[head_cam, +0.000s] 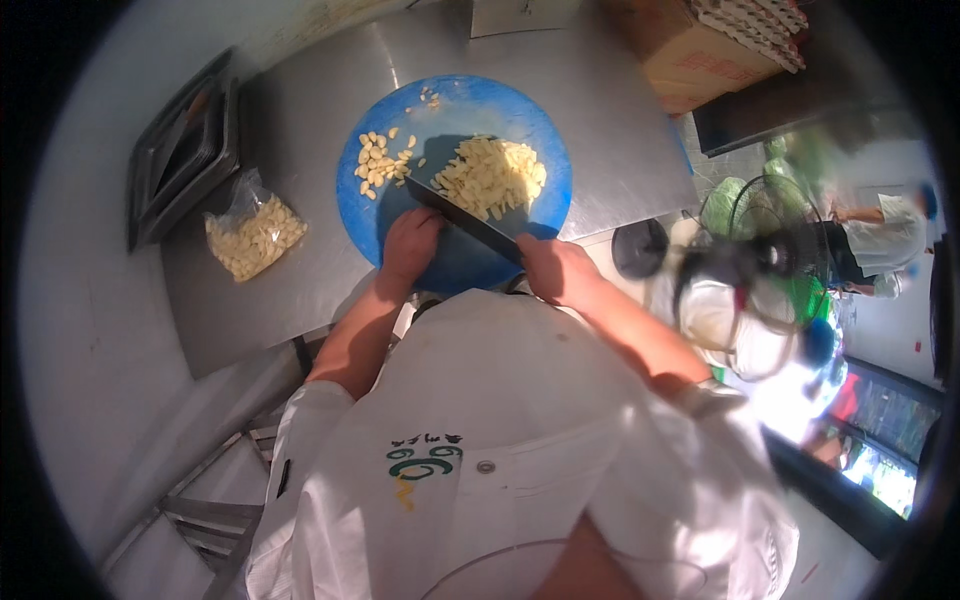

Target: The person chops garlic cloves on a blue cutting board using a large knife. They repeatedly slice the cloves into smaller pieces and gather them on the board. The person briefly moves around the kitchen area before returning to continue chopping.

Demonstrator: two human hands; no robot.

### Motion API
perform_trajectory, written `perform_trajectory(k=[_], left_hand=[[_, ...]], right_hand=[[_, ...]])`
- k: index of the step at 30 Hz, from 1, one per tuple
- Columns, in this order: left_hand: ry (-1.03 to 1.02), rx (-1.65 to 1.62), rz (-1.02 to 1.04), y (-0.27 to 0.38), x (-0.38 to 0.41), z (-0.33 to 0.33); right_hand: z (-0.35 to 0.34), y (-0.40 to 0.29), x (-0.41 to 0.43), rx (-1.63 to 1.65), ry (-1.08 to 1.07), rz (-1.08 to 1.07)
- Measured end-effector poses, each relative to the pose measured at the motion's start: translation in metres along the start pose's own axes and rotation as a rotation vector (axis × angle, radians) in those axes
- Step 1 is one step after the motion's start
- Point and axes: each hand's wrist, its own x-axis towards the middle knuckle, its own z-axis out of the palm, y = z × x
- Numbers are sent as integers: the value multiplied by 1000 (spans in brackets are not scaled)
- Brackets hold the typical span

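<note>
My right hand [559, 268] grips the handle end of a cleaver [474, 225]. Its dark blade slants up and left across a round blue chopping board [360, 214]. My left hand [410, 238] is on the near left part of the board, fingers curled against the blade; whether they pinch anything is hidden. Beyond the blade lies a heap of sliced garlic [491, 176]. Whole peeled garlic cloves [375, 161] are grouped at the board's left, and a few small garlic bits [430, 97] lie near its far edge.
A clear plastic bag of peeled garlic [256, 236] stands left on the steel table [315, 135]. Metal trays [187, 150] with a knife lean by the wall. At right are a cardboard box [697, 64], egg trays [750, 30], a fan [780, 251] and another person [889, 232].
</note>
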Motion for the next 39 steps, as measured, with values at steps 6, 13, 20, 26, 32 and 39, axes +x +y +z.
perform_trajectory(k=[6, 13, 20, 26, 32, 39], left_hand=[[-45, 29, -26, 2, 1, -2], [57, 3, -125, 3, -7, -13], [54, 65, -483, -33, 12, -38], [95, 126, -565, -51, 52, -31], [27, 173, -560, -70, 75, -28], [-209, 420, -344, -73, 116, -22]], right_hand=[[5, 1, 9, -20, 17, 33], [13, 22, -10, 81, 99, 34], [29, 28, -10, 114, -30, 38], [30, 24, -9, 144, -19, 109], [34, 25, -10, 144, -14, 116], [29, 21, -12, 168, -34, 159]])
